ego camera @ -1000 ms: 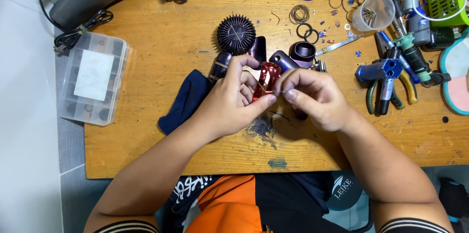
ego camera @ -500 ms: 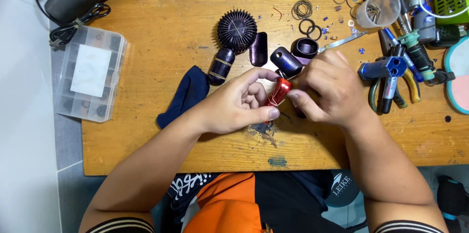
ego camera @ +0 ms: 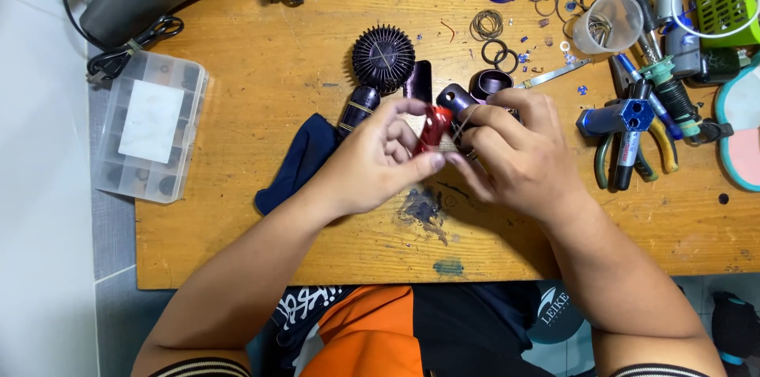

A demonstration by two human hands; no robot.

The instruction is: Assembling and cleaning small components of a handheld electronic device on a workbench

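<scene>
Over the wooden bench (ego camera: 261,76), just in front of the round black finned part (ego camera: 383,56), the left hand (ego camera: 376,163) pinches a small red cylinder (ego camera: 434,127) while the right hand (ego camera: 514,157), fingers curled, works its end; a slip could drop it among the loose rings (ego camera: 495,51) behind.

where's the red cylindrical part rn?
Head view, centre of the bench: the red cylindrical part is pinched between the left hand and right hand, just below the black finned disc.
</scene>
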